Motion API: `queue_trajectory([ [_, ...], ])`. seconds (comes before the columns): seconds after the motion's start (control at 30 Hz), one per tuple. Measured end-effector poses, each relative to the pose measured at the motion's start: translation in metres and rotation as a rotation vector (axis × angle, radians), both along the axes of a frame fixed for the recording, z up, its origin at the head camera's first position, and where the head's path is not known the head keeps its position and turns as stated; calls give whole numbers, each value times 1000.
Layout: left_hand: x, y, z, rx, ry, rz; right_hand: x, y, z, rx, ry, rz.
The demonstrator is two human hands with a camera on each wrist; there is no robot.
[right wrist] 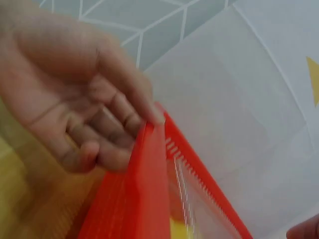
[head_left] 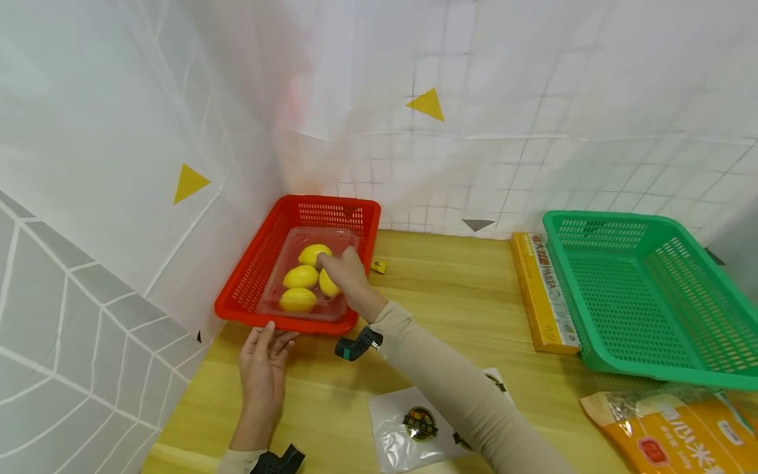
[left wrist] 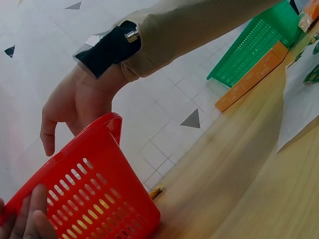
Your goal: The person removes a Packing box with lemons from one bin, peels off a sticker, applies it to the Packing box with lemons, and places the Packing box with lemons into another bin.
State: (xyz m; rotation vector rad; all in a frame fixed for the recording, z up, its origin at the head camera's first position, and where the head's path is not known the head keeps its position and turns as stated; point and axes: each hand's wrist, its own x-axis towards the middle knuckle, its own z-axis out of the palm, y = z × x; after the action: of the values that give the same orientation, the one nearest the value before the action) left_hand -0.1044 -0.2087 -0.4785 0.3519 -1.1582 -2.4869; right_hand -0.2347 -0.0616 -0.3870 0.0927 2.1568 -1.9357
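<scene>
Against the left wall sits a red basket (head_left: 237, 304) holding a clear plastic tray (head_left: 331, 309) with several lemons (head_left: 299, 300) in it. My left hand (head_left: 263, 365) grips the basket's near rim; in the right wrist view that hand (right wrist: 75, 94) has its thumb at the rim and its fingers curled below. Over the lemons reaches my right hand (head_left: 349, 273), its fingertips at the upper lemon (head_left: 314, 253). The left wrist view shows the right hand (left wrist: 82, 102) bent down over the basket, most of its fingers hidden by the wall, so its hold on a lemon is unclear.
A green basket (head_left: 610, 342) stands on the right beside a yellow pasta box (head_left: 541, 296). An orange food bag (head_left: 675, 428) lies at the front right. Under my right forearm is a white printed packet (head_left: 391, 421). A small yellow wrapper (head_left: 379, 266) touches the red basket's right side.
</scene>
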Motion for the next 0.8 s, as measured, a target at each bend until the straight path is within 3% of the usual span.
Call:
queue_trajectory([
  [0.23, 1, -1, -2, -12, 11, -15, -7, -5, -7, 109, 34, 33],
  [0.5, 2, 1, -1, -51, -4, -47, -12, -11, -18, -68, -89, 52],
  [0.8, 2, 1, -2, -101, -34, -44, -18, -14, -25, -43, -154, 55],
])
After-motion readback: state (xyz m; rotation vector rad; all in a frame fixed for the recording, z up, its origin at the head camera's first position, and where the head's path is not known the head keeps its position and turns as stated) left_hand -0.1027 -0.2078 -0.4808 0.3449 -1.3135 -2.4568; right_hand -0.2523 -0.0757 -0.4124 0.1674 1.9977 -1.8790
